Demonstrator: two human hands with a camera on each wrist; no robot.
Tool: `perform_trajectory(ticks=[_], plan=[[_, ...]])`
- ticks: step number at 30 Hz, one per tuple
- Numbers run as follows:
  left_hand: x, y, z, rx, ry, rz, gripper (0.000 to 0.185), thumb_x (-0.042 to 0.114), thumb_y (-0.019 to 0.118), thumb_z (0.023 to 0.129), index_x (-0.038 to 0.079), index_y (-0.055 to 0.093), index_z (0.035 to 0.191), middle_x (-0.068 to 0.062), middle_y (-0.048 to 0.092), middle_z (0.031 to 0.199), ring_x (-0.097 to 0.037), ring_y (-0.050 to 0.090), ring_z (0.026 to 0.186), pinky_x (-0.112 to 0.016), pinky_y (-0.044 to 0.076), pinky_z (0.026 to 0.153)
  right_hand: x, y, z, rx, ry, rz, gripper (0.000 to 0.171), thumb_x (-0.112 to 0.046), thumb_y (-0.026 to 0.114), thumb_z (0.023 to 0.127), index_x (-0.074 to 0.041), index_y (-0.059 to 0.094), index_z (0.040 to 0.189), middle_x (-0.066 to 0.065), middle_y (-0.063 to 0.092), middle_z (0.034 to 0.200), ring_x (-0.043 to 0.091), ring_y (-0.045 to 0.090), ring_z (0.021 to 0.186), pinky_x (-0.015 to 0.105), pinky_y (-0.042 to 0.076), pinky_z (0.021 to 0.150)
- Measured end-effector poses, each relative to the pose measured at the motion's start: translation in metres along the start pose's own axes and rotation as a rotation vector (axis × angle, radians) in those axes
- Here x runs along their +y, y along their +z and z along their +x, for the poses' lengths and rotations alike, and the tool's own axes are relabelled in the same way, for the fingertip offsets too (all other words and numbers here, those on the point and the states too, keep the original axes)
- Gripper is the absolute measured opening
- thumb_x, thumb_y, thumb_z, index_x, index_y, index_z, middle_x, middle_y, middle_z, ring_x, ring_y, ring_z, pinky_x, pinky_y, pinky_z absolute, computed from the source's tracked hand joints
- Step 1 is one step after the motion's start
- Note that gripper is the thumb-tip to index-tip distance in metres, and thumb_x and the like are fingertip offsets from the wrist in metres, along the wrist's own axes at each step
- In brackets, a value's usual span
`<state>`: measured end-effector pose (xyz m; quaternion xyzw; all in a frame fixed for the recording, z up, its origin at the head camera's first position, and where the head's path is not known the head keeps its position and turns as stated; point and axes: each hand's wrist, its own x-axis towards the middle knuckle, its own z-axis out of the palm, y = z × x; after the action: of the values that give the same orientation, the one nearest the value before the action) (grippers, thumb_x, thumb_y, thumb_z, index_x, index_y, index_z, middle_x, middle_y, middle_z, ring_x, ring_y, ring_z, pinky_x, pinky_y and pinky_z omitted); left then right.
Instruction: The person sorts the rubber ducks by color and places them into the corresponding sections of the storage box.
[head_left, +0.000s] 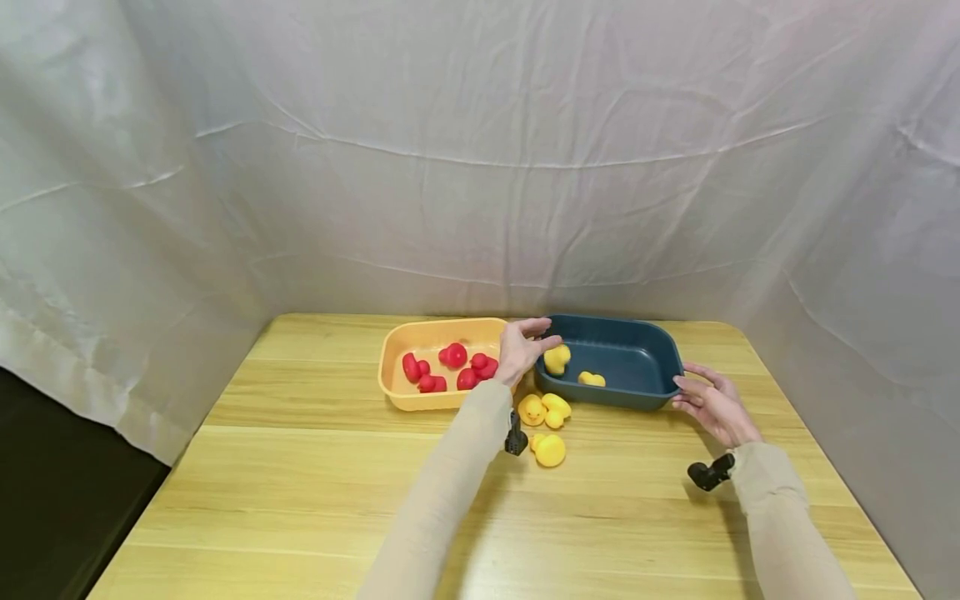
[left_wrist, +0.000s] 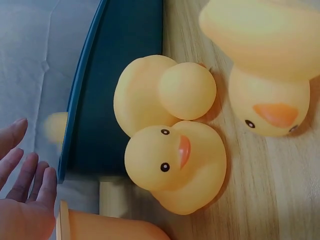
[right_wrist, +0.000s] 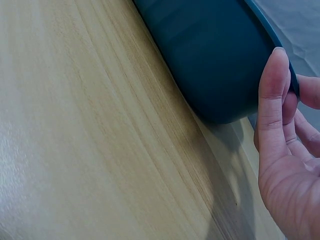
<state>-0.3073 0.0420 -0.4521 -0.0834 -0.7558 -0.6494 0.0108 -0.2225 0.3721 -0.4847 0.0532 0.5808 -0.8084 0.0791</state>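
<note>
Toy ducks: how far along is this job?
Apparently done: red toy ducks lie in the orange tub, one yellow duck in the navy tub. In hand: the right grip holds that tub; the left grip hovers by another yellow duck at the tub's left end. Likely left: three yellow ducks on the wooden table.

Between the left grip [head_left: 519,350] and the right grip [head_left: 716,404] we see a dark blue tray [head_left: 615,396] with yellow toys [head_left: 557,359]. Left of the left grip, a pale orange tray [head_left: 427,402] holds red toys [head_left: 453,356]. Near that grip we find yellow ducks [left_wrist: 202,172] with orange bills [left_wrist: 185,151] and black-and-white eyes [left_wrist: 165,167]. Below both grips lies a yellow-brown wood-grained surface [head_left: 300,483]; beyond them, whitish-grey cloth [head_left: 480,217].
</note>
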Motion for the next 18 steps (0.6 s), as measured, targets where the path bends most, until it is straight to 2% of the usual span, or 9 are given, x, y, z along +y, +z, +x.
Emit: perform_trajectory(ticks=[5,12,16,18], plan=[[0.002,-0.001,-0.001,0.001,0.001,-0.017,0.036,0.008,0.080,0.085,0.003,0.073,0.120,-0.017,0.071,0.125,-0.035,0.063,0.122,-0.034,0.054,0.107,0.000,0.000,-0.001,0.002,0.002,0.009,0.026,-0.002,0.055,0.101,-0.014,0.050,0.124,0.000,0.068,0.090,0.012,0.068,0.072,0.023,0.062,0.068],[0.004,-0.007,-0.008,-0.040,0.063,-0.052,0.034,0.007,0.079,0.085,0.001,0.072,0.118,-0.015,0.074,0.120,-0.031,0.066,0.117,-0.028,0.056,0.102,0.002,0.000,0.000,0.006,0.003,0.013,0.026,-0.002,0.055,0.101,-0.015,0.052,0.124,0.000,0.068,0.090,0.013,0.068,0.072,0.023,0.062,0.068],[0.009,-0.014,-0.013,-0.085,0.048,-0.128,0.039,0.005,0.078,0.086,-0.003,0.069,0.123,-0.020,0.069,0.127,-0.038,0.060,0.125,-0.039,0.051,0.111,0.000,0.000,0.000,0.001,0.003,0.017,0.026,-0.002,0.055,0.102,-0.015,0.051,0.124,0.000,0.067,0.089,0.013,0.068,0.072,0.024,0.062,0.068],[0.008,-0.017,-0.014,-0.100,0.049,-0.136,0.040,0.005,0.077,0.087,-0.003,0.068,0.124,-0.021,0.068,0.129,-0.040,0.059,0.127,-0.043,0.048,0.113,0.000,0.000,-0.001,-0.005,0.006,0.025,0.026,-0.002,0.054,0.102,-0.015,0.051,0.124,0.000,0.067,0.089,0.013,0.068,0.072,0.024,0.062,0.069]])
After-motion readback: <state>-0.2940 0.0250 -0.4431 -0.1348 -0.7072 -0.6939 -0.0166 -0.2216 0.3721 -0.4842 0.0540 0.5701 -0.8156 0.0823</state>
